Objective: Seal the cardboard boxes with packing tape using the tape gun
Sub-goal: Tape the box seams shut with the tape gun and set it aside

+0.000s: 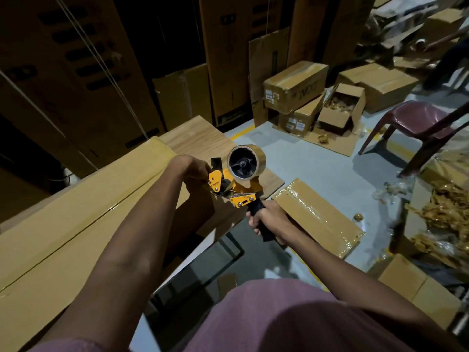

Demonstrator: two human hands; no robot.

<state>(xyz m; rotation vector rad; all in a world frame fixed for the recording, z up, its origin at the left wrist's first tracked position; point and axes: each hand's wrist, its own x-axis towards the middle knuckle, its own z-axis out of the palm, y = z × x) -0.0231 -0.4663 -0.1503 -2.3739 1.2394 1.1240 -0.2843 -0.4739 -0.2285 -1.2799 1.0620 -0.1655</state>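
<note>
Orange-and-black tape gun [234, 185], brown tape roll [256, 158], maroon chair [418, 118].

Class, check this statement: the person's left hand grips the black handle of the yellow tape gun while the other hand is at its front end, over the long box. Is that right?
Not quite: the head view shows the right hand gripping the black handle of the yellow tape gun. The left hand is the one at its front end, over the long box.

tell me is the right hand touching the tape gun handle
Touching. The head view shows the right hand with its fingers curled round the black handle of the tape gun, with no gap between them.
</note>
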